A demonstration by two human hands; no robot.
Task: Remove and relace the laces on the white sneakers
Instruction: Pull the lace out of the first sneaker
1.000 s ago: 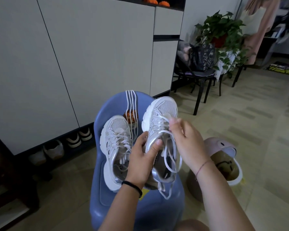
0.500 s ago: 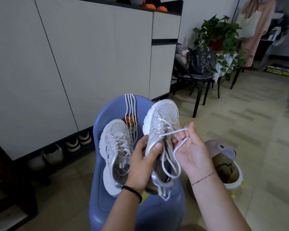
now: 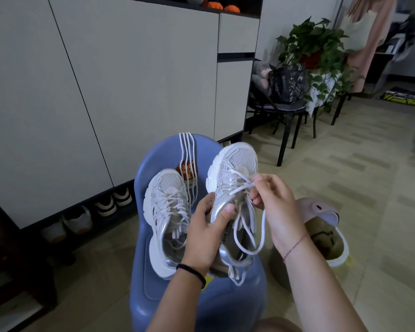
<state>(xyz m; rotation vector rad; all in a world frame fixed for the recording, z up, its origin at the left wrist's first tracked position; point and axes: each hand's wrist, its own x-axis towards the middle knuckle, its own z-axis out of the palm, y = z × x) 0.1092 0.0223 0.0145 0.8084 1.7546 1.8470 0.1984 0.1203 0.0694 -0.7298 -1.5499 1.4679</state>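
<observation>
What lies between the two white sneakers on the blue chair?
In the head view, the left hand gripping the raised sneaker sits beside the resting sneaker; farther back, spare white laces drape over the blue chair.

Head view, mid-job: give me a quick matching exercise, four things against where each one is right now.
Things:
1. held sneaker
2. second sneaker
3. spare white laces
4. pink bin

Places:
A. draped over the blue chair back
B. on the floor right of the chair
C. lying on the chair seat
D. gripped by the left hand, lace pinched by the right hand

Pairs: 1-D, 2-C, 3-A, 4-B
</observation>
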